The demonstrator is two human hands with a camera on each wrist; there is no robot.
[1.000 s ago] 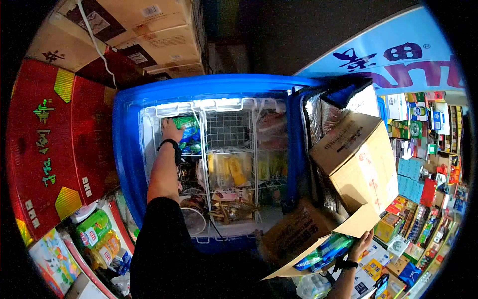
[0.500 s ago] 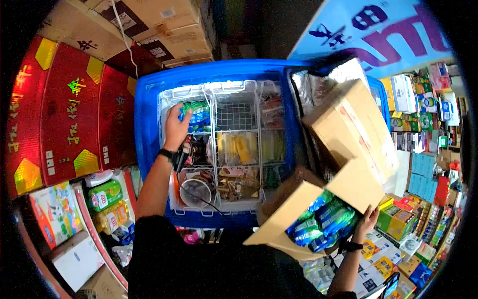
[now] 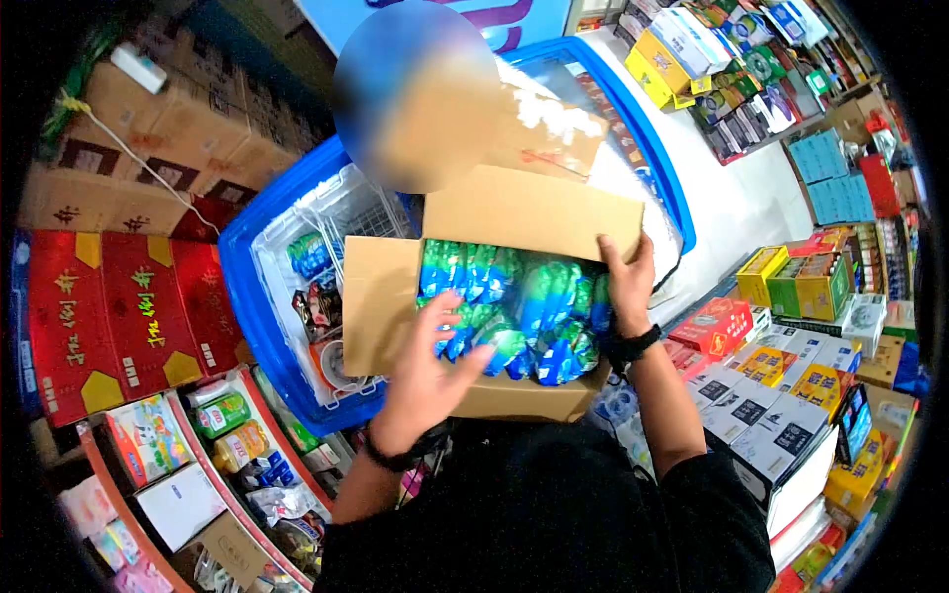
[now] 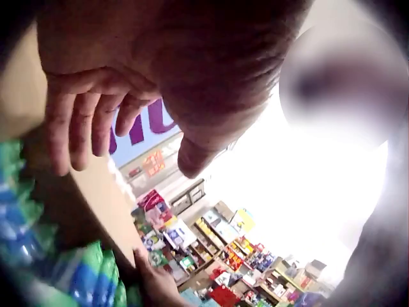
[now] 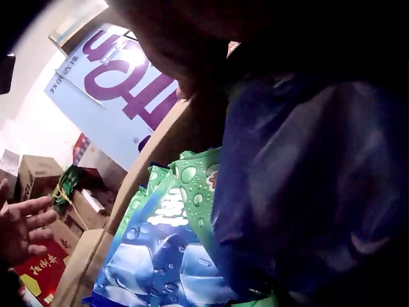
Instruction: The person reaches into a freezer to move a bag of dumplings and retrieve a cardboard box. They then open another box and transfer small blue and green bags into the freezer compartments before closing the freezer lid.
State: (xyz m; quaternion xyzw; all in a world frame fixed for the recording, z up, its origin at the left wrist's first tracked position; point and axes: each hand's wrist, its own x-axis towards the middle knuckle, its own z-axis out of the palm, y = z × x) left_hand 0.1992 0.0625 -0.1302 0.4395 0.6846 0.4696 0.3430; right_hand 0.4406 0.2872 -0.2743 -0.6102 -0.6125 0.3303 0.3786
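Note:
An open cardboard box [image 3: 534,212], full of green-and-blue plastic packets [image 3: 554,292], is held in front of the body. My right hand [image 3: 631,287] grips its right side, thumb over the upper flap. Above the packets at the box's left side hovers my left hand [image 3: 420,381], fingers spread and holding nothing. The left wrist view shows that left hand [image 4: 160,70] with loose, extended fingers. Close up in the right wrist view, a packet [image 5: 160,243] has ice cubes printed on it; the right hand there is mostly dark.
Behind the box is a chest freezer with a blue rim [image 3: 262,326] and wire baskets. Similar packets [image 3: 311,255] and a white tub [image 3: 336,368] are inside it. Another carton [image 3: 554,138] rests on the freezer. Red boxes [image 3: 129,316] stand left; stacked goods [image 3: 771,385] lie right.
The left hand has come out of the freezer basket, leaving packets there, and moved over the box. The box has come up in front of the body, the right hand still on it. The view has turned right.

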